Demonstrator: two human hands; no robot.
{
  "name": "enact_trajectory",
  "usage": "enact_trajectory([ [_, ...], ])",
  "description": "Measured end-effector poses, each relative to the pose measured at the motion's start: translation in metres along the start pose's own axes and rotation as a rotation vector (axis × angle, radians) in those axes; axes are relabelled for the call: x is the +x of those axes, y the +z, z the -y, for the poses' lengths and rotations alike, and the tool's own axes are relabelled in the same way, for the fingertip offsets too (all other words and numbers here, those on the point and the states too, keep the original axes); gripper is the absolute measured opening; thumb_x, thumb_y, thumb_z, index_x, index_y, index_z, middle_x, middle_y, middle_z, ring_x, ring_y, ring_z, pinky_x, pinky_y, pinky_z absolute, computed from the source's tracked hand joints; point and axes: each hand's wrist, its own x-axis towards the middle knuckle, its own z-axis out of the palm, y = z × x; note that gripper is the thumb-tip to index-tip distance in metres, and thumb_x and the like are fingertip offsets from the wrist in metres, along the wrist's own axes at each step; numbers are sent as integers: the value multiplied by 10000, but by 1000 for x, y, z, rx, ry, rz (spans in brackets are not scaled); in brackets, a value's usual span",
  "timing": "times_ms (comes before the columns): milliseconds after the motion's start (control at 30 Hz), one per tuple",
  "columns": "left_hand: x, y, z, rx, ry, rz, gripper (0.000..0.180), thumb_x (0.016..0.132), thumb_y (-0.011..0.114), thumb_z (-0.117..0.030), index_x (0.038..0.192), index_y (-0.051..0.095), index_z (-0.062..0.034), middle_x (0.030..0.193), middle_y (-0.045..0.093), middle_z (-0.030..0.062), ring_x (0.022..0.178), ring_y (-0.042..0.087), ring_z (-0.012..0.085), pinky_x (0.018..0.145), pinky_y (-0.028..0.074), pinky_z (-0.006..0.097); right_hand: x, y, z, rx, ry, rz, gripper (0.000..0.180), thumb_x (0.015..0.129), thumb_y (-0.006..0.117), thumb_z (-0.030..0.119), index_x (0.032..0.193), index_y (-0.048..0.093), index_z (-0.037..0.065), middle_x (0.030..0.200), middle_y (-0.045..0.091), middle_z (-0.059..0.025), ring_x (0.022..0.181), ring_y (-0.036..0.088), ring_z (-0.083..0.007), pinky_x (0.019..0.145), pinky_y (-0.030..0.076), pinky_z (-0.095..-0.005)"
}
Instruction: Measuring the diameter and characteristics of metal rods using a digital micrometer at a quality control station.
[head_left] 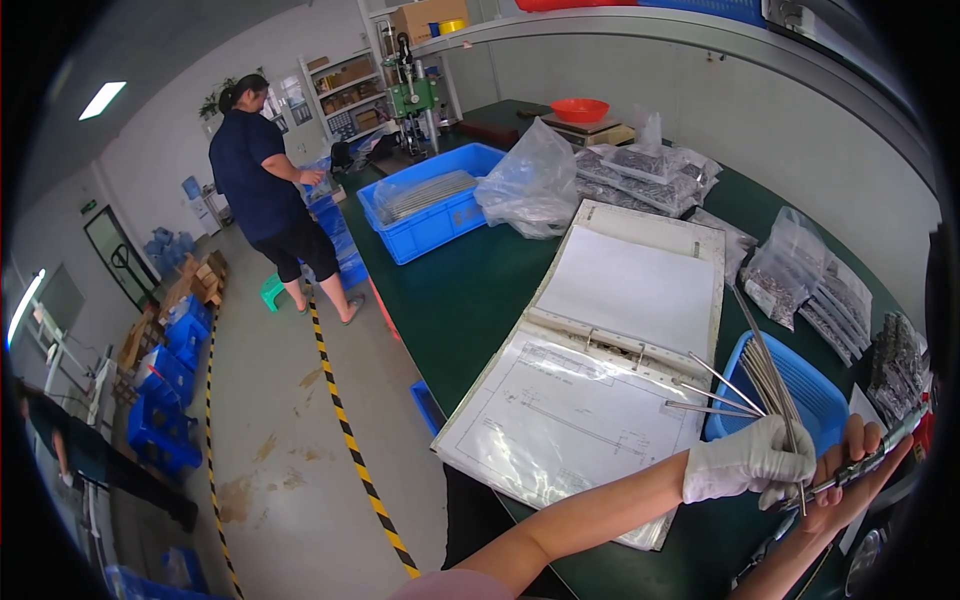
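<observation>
My left hand [748, 462], in a white glove, grips a bundle of thin metal rods [765, 375] that fan out upward over a small blue basket [815, 390]. My right hand [850, 480], bare, is just beside it and holds a slim grey metal tool [880, 455] lying across its fingers. Both hands are at the lower right, over the dark green table [470, 290]. An open ring binder [600, 370] with a line drawing in a plastic sleeve lies just left of the hands.
A large blue crate [430, 210] of metal rods, clear plastic bags [535, 185] and bagged small parts [820, 290] lie on the table. A person in dark clothes [265, 190] stands in the aisle beside a yellow-black floor stripe [345, 430]. Blue bins [160, 420] line the left.
</observation>
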Motion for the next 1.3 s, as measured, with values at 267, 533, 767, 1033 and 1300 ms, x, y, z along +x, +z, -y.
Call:
enact_trajectory([
  [267,-3,4,-5,-58,-27,49,194,733,637,-170,773,540,-7,620,558,66,451,521,106,377,400,191,0,9,0,26,17,59,466,865,267,492,690,325,64,630,362,-32,286,403,-124,231,348,-199],
  [533,0,-2,-1,83,-49,-66,217,695,658,-172,707,556,19,614,532,110,429,477,113,363,357,187,2,10,0,212,131,101,680,772,273,654,726,492,12,689,456,-98,330,390,-140,294,336,-222],
  [767,1,-2,0,-1,39,-41,184,670,678,-92,722,555,35,635,558,123,483,530,153,388,422,225,4,11,1,209,128,168,731,794,201,639,773,510,-22,725,453,-112,340,381,-128,316,340,-238],
  [1033,2,-5,2,77,86,-80,198,651,697,-110,675,561,32,623,546,117,471,515,154,383,412,234,3,15,2,310,181,113,760,811,149,608,759,518,-54,709,457,-146,316,363,-136,284,315,-228],
  [1300,2,-5,1,99,61,-58,214,645,706,-138,665,563,20,632,546,112,489,508,151,417,412,235,2,15,3,275,163,112,765,807,172,602,728,537,-66,710,487,-174,320,338,-138,273,293,-211],
])
